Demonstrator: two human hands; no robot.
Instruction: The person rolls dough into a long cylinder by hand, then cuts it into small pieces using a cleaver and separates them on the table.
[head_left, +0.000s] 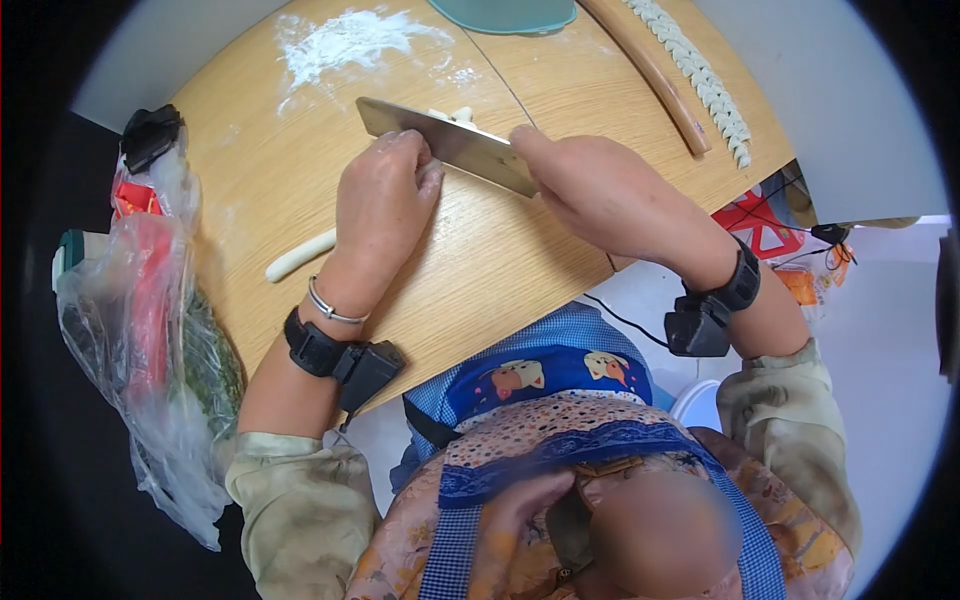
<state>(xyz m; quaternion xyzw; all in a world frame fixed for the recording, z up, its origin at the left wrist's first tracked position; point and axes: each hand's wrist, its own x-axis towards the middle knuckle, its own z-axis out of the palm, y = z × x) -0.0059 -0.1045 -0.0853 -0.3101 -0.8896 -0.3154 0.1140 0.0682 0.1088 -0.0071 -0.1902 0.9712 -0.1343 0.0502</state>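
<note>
My right hand (595, 190) is closed around the handle end of a cleaver (450, 145). The wide metal blade slants across the wooden table, its far end up and to the left. Close against the blade's near side, my left hand (385, 190) has its fingers curled down. A thin white dough roll (302, 255) shows to the left of my left wrist and passes out of sight beneath the hand; my grip on it is mostly hidden. Just beyond the blade lie small cut dough pieces (460, 115), partly covered by it.
White flour (350, 45) is spread on the table (510, 255). A teal board or mat (510, 14) lies at the far edge. To the right are a rolling pin (650, 80) and a long row of dough pieces (695, 75). Plastic bags (145, 320) hang at the left edge.
</note>
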